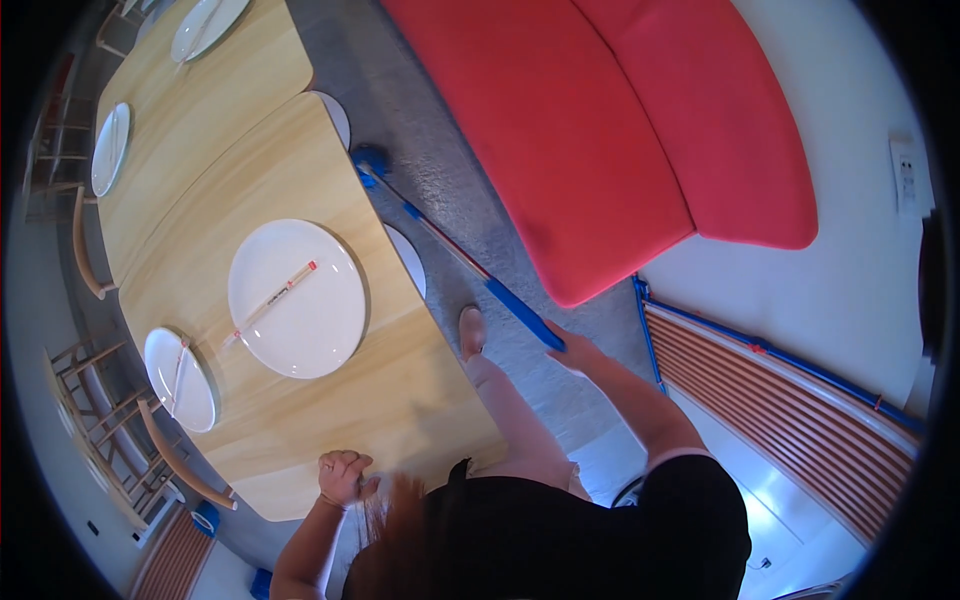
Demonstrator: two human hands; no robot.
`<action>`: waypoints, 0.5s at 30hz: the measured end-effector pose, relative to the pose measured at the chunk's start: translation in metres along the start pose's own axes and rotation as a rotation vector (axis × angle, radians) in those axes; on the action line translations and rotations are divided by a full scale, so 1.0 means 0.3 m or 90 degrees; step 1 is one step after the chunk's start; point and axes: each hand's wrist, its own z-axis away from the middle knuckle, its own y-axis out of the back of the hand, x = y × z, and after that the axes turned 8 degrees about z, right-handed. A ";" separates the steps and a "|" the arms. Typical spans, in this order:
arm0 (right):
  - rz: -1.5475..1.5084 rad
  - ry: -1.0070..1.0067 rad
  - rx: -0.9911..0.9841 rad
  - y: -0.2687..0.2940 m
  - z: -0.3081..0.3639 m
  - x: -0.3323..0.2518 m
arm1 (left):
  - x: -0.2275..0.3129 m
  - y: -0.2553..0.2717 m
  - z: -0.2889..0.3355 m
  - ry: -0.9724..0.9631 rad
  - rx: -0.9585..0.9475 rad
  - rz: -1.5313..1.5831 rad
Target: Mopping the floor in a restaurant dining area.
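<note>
In my right hand (575, 352) is the blue grip of a long-handled mop (515, 312). Its pole slants away to the far left, and the blue mop head (370, 162) rests on the grey floor beside the table's edge. My left hand (345, 477) is by the near end of the wooden table (400, 420), its fingers curled in a loose fist with nothing seen in them. Whether it presses on the tabletop I cannot tell. The nearest thing on the table is a large white plate (297, 300) with wrapped chopsticks (275, 300) lying across it.
More white plates (180, 380) with wrapped chopsticks sit along the table. Wooden chairs (180, 455) line its left side. A red sofa (590, 150) borders the strip of floor (440, 160) on the right. Beyond it are a radiator with blue pipes (780, 400) and a wall socket (905, 170).
</note>
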 end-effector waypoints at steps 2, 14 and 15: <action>0.008 0.039 0.030 -0.011 -0.096 -0.062 | 0.005 0.001 -0.004 0.006 0.032 0.026; 0.114 -0.340 -0.104 -0.344 1.010 0.275 | 0.018 0.014 -0.022 0.015 0.027 0.037; 0.047 -0.333 -0.074 -0.377 1.112 0.273 | 0.016 0.015 -0.022 0.027 0.014 0.031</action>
